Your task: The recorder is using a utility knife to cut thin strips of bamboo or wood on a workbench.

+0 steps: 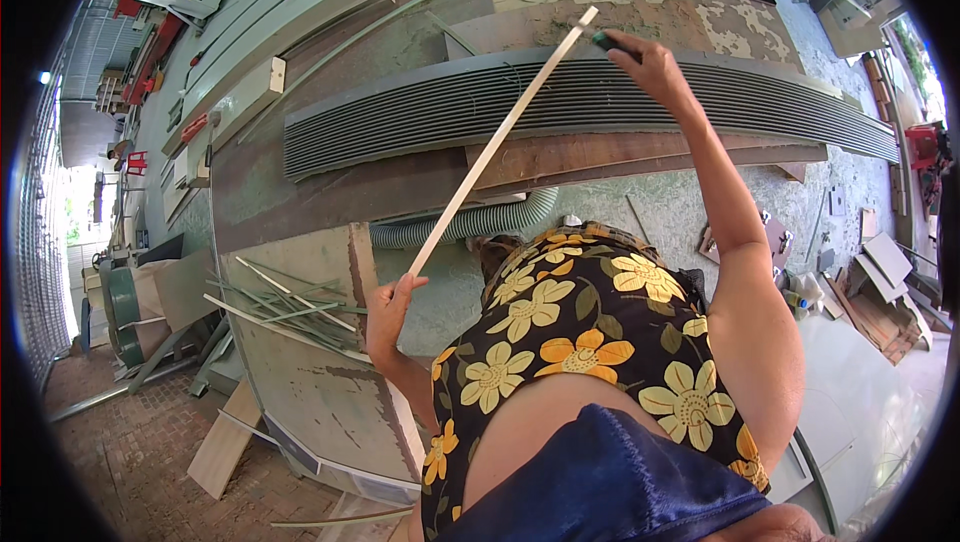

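My left hand (388, 314) is closed around the near end of a long, thin, pale wooden strip (497, 142), with the thumb lying along it. The strip slants up and away to the right, raised over a stack of long dark grey slats (430, 117) on the worktable. At its far end, my right hand (650, 72) grips a small dark green object (604, 40) between thumb and fingers. That object is close beside the strip; whether they touch I cannot tell, and its kind is unclear.
Loose green and pale strips (290, 302) lie in a pile on a worn side table (340, 392) at left. A ribbed grey hose (480, 220) runs beneath the worktable's near edge. Brown boards (600, 157) stick out under the slats. Board offcuts (885, 287) are heaped at right.
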Action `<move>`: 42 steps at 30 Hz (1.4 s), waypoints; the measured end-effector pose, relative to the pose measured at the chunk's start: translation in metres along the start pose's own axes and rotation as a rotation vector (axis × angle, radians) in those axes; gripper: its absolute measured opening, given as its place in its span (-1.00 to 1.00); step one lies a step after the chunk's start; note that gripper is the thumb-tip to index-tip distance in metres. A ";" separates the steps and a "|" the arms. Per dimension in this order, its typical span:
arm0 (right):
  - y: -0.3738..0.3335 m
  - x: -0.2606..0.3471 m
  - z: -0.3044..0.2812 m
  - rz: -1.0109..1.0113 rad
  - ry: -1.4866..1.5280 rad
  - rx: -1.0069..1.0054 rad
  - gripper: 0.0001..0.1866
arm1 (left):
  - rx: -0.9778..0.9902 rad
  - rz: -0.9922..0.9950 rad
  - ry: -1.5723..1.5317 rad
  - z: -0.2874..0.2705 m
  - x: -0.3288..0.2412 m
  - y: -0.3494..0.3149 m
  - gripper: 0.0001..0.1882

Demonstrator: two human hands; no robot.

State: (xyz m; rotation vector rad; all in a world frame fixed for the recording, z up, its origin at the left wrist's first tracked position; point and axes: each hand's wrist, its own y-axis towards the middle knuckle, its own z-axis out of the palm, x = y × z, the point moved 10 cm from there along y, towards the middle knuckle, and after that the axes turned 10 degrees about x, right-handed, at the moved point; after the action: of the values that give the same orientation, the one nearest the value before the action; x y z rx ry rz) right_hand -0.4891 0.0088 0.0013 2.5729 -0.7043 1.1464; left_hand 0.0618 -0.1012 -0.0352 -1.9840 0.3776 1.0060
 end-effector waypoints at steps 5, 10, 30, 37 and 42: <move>-0.040 0.076 0.060 -0.160 0.098 0.291 -0.57 | -0.031 0.089 -0.069 0.005 -0.028 0.006 -0.63; -0.077 0.124 0.112 -0.362 0.032 0.498 -0.55 | -0.006 0.115 0.027 0.006 -0.037 0.008 -0.66; -0.043 0.100 0.069 -0.245 0.139 0.262 -0.55 | -0.194 0.093 0.257 0.013 -0.066 -0.002 -0.74; -0.075 0.133 0.132 -0.407 0.075 0.542 -0.50 | -0.120 0.102 0.195 0.007 -0.051 -0.006 -0.67; -0.056 0.115 0.131 -0.427 0.096 0.493 -0.52 | -0.054 0.084 0.074 0.014 -0.041 -0.006 -0.64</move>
State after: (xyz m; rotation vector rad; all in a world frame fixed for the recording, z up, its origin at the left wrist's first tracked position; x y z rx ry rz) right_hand -0.3106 -0.0340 -0.0009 2.8189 0.1805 1.4068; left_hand 0.0323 -0.0910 -0.0042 -2.0725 0.4829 1.0067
